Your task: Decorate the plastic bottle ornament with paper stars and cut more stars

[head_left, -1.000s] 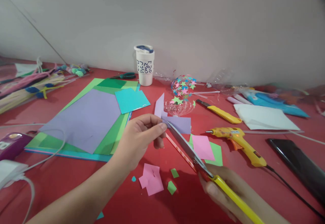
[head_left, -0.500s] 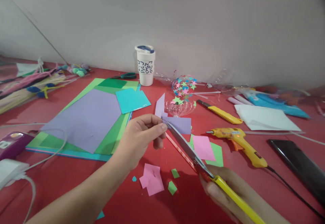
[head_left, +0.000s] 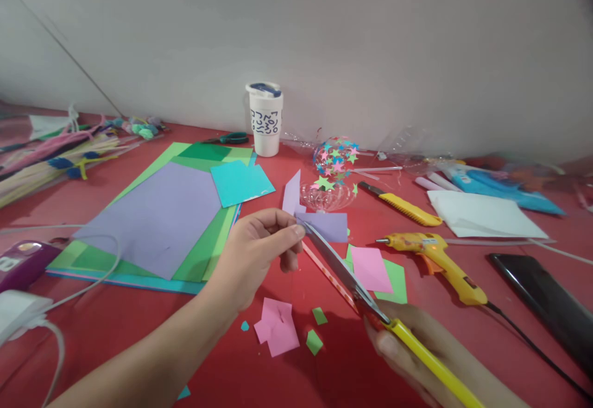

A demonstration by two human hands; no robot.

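Between thumb and fingers, my left hand point(head_left: 266, 244) pinches a small piece of purple paper point(head_left: 327, 227). My right hand point(head_left: 407, 340) grips scissors point(head_left: 354, 284) with yellow handles. Their blade tips meet the paper right at my left fingertips, and the blades look almost closed. Behind the held piece is another purple strip point(head_left: 291, 193); whether the two are joined I cannot tell. Below my hands lie pink paper scraps point(head_left: 280, 329) and small green scraps point(head_left: 314, 342). A pink square point(head_left: 370, 269) rests on green paper point(head_left: 397, 279) just beyond the scissors.
Coloured sheets point(head_left: 157, 216) are stacked at left, with a turquoise piece point(head_left: 241, 183) on top. A white cup point(head_left: 266, 121) stands at the back. To the right lie a yellow utility knife point(head_left: 410, 207), a corded glue gun point(head_left: 438, 266) and a black phone point(head_left: 542, 303). Star decorations point(head_left: 336, 161) sit behind my hands.
The purple piece at the scissor tips has shifted very slightly. Both hands and the scissors stay almost in the same place.
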